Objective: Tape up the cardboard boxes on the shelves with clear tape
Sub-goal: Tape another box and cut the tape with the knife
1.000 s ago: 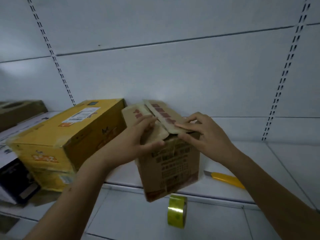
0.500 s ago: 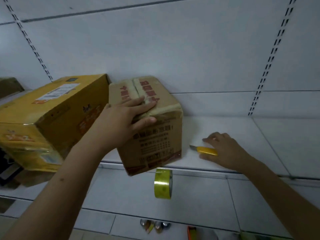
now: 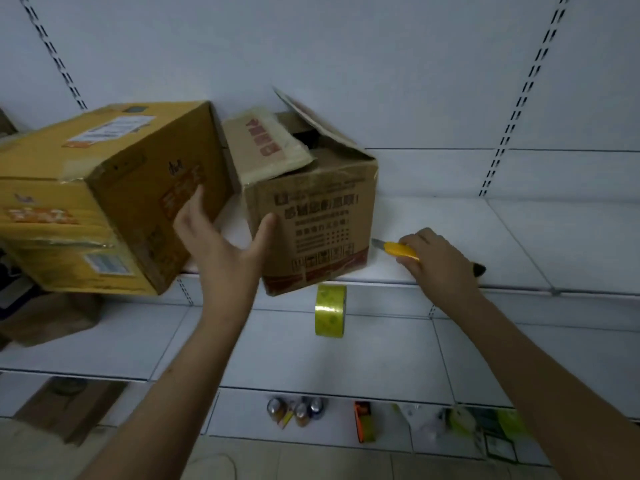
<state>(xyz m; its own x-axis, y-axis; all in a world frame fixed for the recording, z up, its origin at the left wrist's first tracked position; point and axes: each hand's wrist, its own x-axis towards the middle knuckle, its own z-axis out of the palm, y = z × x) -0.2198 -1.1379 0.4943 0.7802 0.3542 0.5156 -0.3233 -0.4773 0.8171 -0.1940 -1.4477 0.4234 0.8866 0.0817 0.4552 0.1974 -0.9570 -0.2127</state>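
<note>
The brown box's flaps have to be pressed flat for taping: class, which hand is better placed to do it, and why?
Left. The left hand is open and holds nothing, right beside the brown box, whose flaps stand open. The right hand has its fingers round the yellow knife.

On the upper shelf [image 3: 519,237] the small box [image 3: 311,216] stands right of the big box [image 3: 104,188], its front corner over the edge. The knife [image 3: 398,250] lies right of the small box. The tape roll [image 3: 330,310] stands on the lower shelf [image 3: 381,358], below it
</note>
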